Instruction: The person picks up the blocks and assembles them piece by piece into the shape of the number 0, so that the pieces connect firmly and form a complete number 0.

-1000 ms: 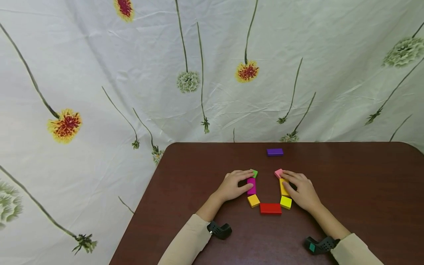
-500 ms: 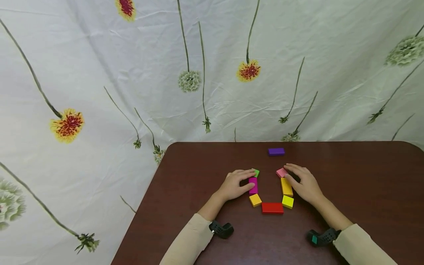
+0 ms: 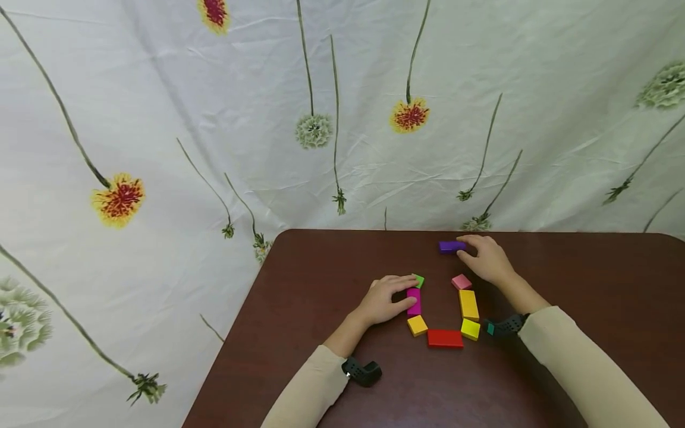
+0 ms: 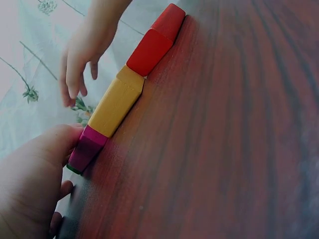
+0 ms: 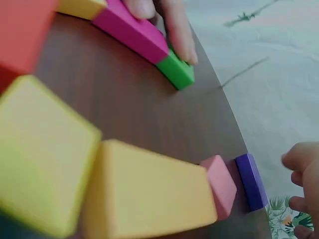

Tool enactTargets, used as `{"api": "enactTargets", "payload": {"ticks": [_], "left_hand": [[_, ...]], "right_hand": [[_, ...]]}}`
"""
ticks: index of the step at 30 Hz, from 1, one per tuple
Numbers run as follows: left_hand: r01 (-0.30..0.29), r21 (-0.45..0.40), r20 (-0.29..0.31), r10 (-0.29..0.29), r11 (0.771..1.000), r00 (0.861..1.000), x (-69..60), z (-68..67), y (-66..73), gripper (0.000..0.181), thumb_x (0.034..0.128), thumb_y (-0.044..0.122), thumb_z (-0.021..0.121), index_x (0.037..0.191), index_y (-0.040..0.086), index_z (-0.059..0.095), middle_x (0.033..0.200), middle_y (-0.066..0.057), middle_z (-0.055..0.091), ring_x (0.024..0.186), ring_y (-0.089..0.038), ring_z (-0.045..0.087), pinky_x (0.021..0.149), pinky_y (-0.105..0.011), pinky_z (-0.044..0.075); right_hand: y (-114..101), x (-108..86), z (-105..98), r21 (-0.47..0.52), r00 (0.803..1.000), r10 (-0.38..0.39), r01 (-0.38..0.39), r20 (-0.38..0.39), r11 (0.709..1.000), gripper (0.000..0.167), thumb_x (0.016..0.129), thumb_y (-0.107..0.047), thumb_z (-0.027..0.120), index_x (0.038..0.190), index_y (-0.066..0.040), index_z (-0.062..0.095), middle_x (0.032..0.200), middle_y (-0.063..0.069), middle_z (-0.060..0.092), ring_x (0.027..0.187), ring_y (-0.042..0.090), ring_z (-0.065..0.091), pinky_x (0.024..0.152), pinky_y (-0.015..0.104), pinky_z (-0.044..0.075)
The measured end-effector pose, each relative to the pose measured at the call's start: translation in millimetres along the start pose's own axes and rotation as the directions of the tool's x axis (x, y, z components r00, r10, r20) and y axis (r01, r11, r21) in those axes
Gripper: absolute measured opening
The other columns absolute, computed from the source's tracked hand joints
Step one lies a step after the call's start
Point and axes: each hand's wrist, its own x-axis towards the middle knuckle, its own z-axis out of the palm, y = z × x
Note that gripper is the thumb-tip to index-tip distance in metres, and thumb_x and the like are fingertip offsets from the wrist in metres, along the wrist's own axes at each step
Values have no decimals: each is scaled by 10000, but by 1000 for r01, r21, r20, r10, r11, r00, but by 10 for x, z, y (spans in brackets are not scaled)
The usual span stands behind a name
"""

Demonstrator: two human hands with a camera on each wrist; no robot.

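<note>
My left hand [image 3: 382, 299] rests with its thumb on a magenta block [image 3: 414, 302] and its fingertips on a green block [image 3: 420, 281]. The right wrist view shows these fingers on top of the magenta and green blocks. My right hand [image 3: 486, 260] reaches to the right end of a purple block [image 3: 449, 246] near the table's far edge, thumb and fingers spread about that end. In the right wrist view a gap shows between the purple block [image 5: 251, 182] and the right hand [image 5: 305, 181]. A pink block [image 3: 461, 282] lies just nearer than that hand.
The blocks form a U on the brown table [image 3: 321, 267]: an orange-yellow block [image 3: 417, 325] at left, a red block [image 3: 445, 339] in front, a bright yellow block [image 3: 470, 329] and a long yellow block [image 3: 468, 305] at right. Behind hangs a flowered cloth [image 3: 241, 89].
My right hand has left the pink and long yellow blocks and moved away from me to the purple block. The left hand has stayed on the magenta and green blocks.
</note>
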Motion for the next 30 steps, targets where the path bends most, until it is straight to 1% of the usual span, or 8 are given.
{"api": "enactTargets", "payload": {"ticks": [5,9,14,18,21,24,30], "left_hand": [[-13,5,-12,13,1000,1000,5,-2,2,466,971,359,581,1403,187,553,1467,48,472,1304,-202,435,996,-439,321],[-14,16,-16,14,1000,1000,2,5,-7,466,970,366,581,1403,196,553,1467,51,471,1304,-193,437,994,-435,326],[-8,26,-13,8,1000,1000,-5,2,-9,467,966,370,586,1402,205,554,1469,65,467,1303,-178,439,987,-423,329],[-3,31,-12,4,999,1000,-6,3,6,468,968,377,584,1403,207,554,1468,72,468,1302,-163,440,983,-413,330],[3,31,-11,-2,1000,1000,-5,4,14,470,968,382,582,1406,214,551,1471,82,461,1302,-154,436,983,-404,327],[7,30,-10,-7,1000,1000,-6,2,16,471,966,383,585,1407,220,550,1472,88,459,1298,-148,438,982,-403,326],[19,27,-4,-19,999,1000,-6,5,7,476,962,383,592,1409,227,547,1474,96,455,1295,-141,436,982,-403,324]], "right_hand": [[10,195,4,-88,996,54,-48,65,995,437,940,-172,597,1316,47,556,1338,299,512,1243,504,391,988,661,290],[22,297,44,-163,989,83,-63,119,985,449,938,-186,593,1323,40,552,1339,290,516,1250,500,385,980,663,287],[24,366,106,-211,983,91,-57,156,976,458,934,-186,597,1330,38,548,1330,280,529,1238,495,392,958,651,308],[14,377,131,-236,977,103,-57,185,970,464,927,-168,595,1341,37,542,1322,274,536,1219,483,406,929,637,325],[13,376,145,-261,975,105,-51,195,964,456,926,-156,591,1338,34,548,1312,270,545,1203,472,422,907,617,346],[17,373,161,-279,978,97,-42,184,959,424,933,-152,601,1318,21,573,1296,259,562,1187,459,438,886,594,366],[8,342,184,-262,988,60,-21,145,965,342,928,-135,634,1238,10,638,1227,239,611,1120,427,475,862,569,379]]}}
